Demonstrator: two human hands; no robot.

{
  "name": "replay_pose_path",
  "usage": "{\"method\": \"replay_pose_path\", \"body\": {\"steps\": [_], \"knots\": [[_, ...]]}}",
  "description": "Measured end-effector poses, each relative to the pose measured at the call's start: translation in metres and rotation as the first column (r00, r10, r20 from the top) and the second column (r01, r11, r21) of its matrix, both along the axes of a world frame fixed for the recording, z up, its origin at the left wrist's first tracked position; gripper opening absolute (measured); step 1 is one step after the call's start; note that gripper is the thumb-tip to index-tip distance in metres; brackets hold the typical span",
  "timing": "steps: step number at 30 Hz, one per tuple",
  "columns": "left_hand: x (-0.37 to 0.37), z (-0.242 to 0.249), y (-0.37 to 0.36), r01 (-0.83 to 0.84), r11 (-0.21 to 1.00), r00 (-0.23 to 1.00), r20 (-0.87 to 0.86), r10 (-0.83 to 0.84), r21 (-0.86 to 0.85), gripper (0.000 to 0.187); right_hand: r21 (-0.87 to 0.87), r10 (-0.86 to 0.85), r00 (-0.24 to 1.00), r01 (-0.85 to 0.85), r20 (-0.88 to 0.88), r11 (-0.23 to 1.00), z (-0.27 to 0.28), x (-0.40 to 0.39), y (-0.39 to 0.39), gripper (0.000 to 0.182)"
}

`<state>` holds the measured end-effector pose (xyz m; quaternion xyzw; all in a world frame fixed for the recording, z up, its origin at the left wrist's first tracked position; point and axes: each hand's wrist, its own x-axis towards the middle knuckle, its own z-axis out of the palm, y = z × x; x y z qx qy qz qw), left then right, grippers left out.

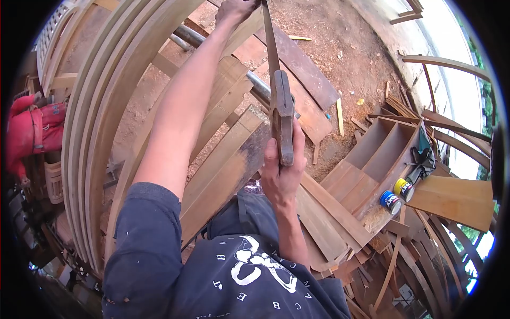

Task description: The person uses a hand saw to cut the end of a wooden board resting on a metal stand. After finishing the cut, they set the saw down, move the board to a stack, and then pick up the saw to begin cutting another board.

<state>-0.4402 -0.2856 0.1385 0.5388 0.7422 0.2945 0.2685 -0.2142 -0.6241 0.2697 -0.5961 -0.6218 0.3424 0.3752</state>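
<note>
My right hand (pixel 285 183) is closed around the worn wooden handle of a handsaw (pixel 283 106). The saw's narrow metal blade points away from me, up to the top edge of the head view. Stretched out ahead, my left hand (pixel 235 9) is beside the far end of the blade, with its fingers curled. The frame edge partly cuts it off, and what it grips cannot be made out. Below the saw lie wooden boards (pixel 220 175), one with a dark stained patch, and a metal pipe (pixel 258 85) passes beneath.
Several curved wooden pieces (pixel 101 106) stand at left, with a person in red (pixel 40 125) beyond. At right are a compartmented wooden box (pixel 372 143), a blue can (pixel 390 202) and a yellow can (pixel 404 189). Scrap wood (pixel 419 260) is piled lower right; sawdust covers the ground.
</note>
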Motion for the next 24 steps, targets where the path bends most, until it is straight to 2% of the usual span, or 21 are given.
{"method": "replay_pose_path", "body": {"steps": [2, 3, 6, 7, 8, 10, 11, 14, 18, 20, 24], "knots": [[0.005, 0.008, -0.002, -0.051, 0.998, 0.999, 0.005, 0.051, -0.037, 0.063, -0.038, -0.039, 0.991, 0.035, -0.126, 0.999, 0.006, 0.000, -0.001, 0.057], [0.007, 0.008, -0.004, -0.095, 0.995, 0.995, 0.018, 0.096, -0.015, 0.062, 0.021, -0.042, 0.994, 0.044, -0.103, 0.999, 0.003, -0.001, 0.000, 0.055], [0.013, 0.018, -0.009, -0.155, 0.988, 0.988, -0.005, 0.154, -0.028, 0.064, -0.019, -0.036, 0.995, 0.035, -0.097, 0.999, 0.002, -0.003, 0.007, 0.054], [0.011, 0.025, -0.012, -0.108, 0.989, 0.994, 0.003, 0.109, -0.098, 0.065, -0.044, -0.034, 0.997, 0.031, -0.071, 0.999, 0.006, -0.004, 0.008, 0.054], [0.012, 0.029, -0.013, -0.113, 0.990, 0.994, 0.002, 0.114, -0.087, 0.065, -0.034, -0.028, 0.997, 0.026, -0.074, 0.999, 0.006, -0.004, 0.007, 0.054], [0.016, 0.028, -0.013, -0.170, 0.984, 0.985, -0.027, 0.169, -0.060, 0.066, 0.111, -0.003, 0.999, 0.008, -0.043, 0.994, 0.004, 0.000, 0.001, 0.055], [0.016, 0.027, -0.012, -0.180, 0.983, 0.983, -0.052, 0.177, -0.042, 0.066, 0.005, -0.001, 0.998, 0.001, -0.060, 1.000, 0.010, 0.002, -0.001, 0.055], [0.014, 0.023, -0.014, -0.170, 0.985, 0.985, 0.003, 0.170, -0.040, 0.065, -0.004, -0.012, 0.999, 0.011, -0.030, 1.000, 0.010, 0.001, 0.007, 0.055], [0.014, 0.026, -0.014, -0.147, 0.987, 0.989, -0.014, 0.147, -0.067, 0.065, -0.036, 0.015, 0.998, -0.018, -0.069, 0.999, 0.013, 0.003, 0.006, 0.055], [0.013, 0.025, -0.010, -0.157, 0.984, 0.988, -0.004, 0.157, -0.085, 0.064, 0.009, -0.015, 0.995, 0.016, -0.097, 1.000, 0.016, 0.000, 0.004, 0.054], [0.016, 0.029, -0.017, -0.116, 0.991, 0.993, 0.009, 0.117, -0.070, 0.063, -0.041, -0.014, 0.998, 0.012, -0.063, 0.999, 0.017, -0.004, 0.016, 0.054]]}}
